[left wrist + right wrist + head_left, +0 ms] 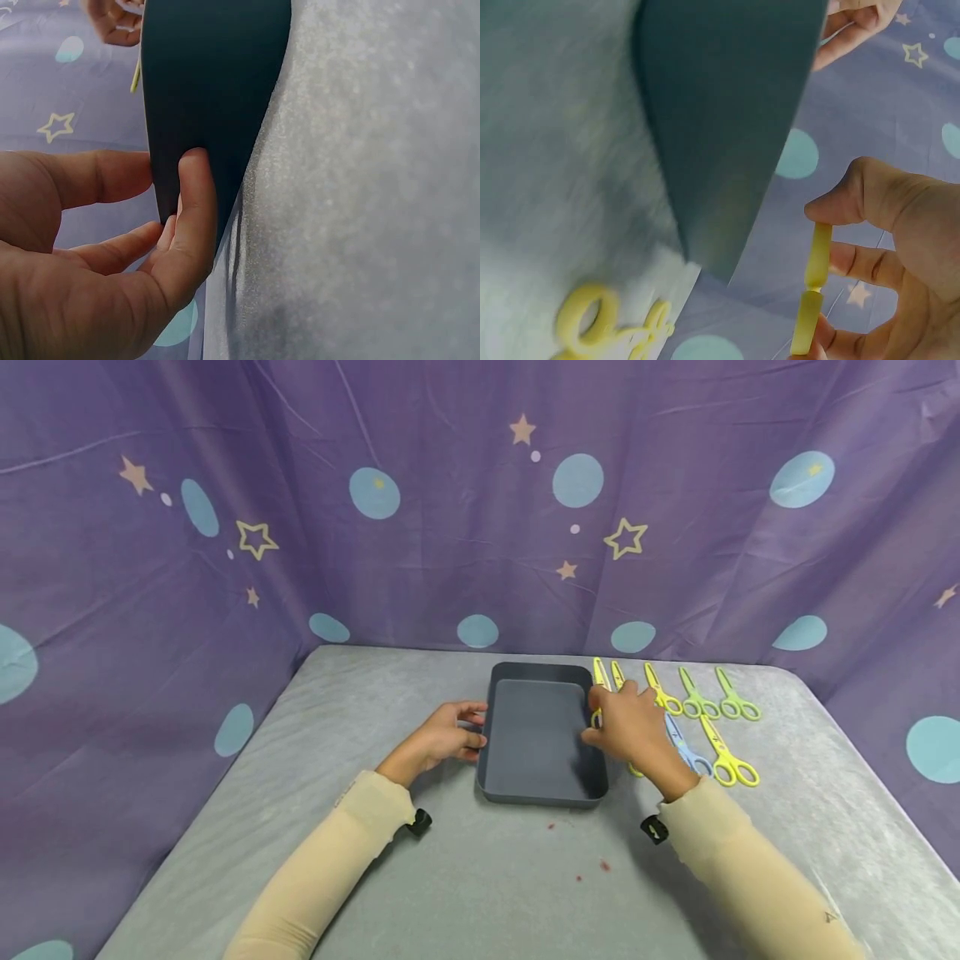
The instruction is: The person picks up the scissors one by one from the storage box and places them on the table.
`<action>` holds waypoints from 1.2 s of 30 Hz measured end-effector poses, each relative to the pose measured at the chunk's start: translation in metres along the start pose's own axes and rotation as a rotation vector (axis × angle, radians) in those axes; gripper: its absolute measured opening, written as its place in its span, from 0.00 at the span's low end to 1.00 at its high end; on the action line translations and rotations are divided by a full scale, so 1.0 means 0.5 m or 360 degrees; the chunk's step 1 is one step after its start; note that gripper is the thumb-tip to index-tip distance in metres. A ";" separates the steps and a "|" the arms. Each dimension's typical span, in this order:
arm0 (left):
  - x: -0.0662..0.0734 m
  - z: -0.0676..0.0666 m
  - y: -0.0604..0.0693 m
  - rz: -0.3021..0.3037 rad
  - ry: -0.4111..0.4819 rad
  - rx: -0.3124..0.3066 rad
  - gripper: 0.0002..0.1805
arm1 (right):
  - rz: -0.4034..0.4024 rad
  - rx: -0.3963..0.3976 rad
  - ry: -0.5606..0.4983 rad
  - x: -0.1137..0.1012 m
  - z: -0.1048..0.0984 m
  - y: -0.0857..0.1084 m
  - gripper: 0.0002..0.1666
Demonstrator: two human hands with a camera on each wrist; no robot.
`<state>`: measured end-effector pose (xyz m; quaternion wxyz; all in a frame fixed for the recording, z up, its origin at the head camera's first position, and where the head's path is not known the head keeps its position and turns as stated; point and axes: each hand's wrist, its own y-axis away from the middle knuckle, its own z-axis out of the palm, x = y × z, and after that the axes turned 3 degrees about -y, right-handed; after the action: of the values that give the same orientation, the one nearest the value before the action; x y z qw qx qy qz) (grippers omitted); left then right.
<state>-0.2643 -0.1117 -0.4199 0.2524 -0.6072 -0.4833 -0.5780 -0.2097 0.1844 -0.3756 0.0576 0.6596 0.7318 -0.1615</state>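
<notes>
A dark grey rectangular tray (536, 739) lies in the middle of the table with nothing in it. My left hand (447, 732) is at its left side; in the left wrist view, loosely bent fingers (198, 187) touch the tray's outer wall and rim. My right hand (630, 722) is above the tray's right edge, pinching a pair of yellow scissors (820, 255) by the handles between thumb and fingers. The scissors' handles show edge-on in the right wrist view, and the hand partly hides them in the head view.
Right of the tray lie several more scissors: yellow scissors (723, 756), blue scissors (681, 745), green scissors (699, 703) and others, some partly hidden by the right hand. A purple curtain (450, 552) with stars and dots stands behind the grey-covered table (450, 877).
</notes>
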 end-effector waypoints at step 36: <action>-0.004 -0.001 0.002 -0.0005 0.0004 0.0007 0.39 | 0.0079 -0.0167 0.0088 0.272 -0.054 0.074 0.22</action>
<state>-0.2637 -0.1130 -0.4214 0.2534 -0.6051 -0.4852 -0.5781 -0.1868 0.3245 -0.3968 0.0760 0.6780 0.7238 -0.1032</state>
